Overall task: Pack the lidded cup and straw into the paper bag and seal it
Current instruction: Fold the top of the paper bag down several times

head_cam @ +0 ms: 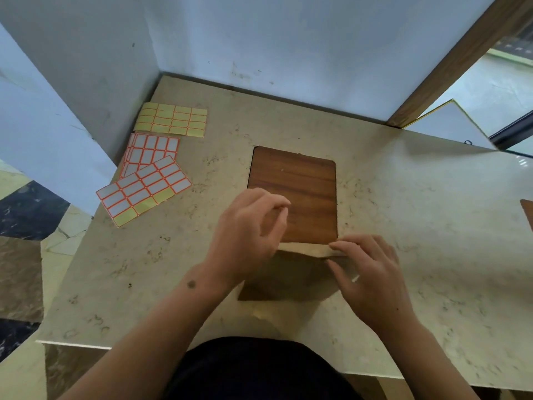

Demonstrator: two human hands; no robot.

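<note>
At the table's [403, 212] near edge, the right hand [372, 272] presses the light, creasable paper bag's [291, 278] folded top flat; the left hand [248, 238] hovers, fingers loosely curled.

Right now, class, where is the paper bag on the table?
In the head view, the paper bag stands at the table's near middle, between both hands, just in front of the wooden board.
</note>
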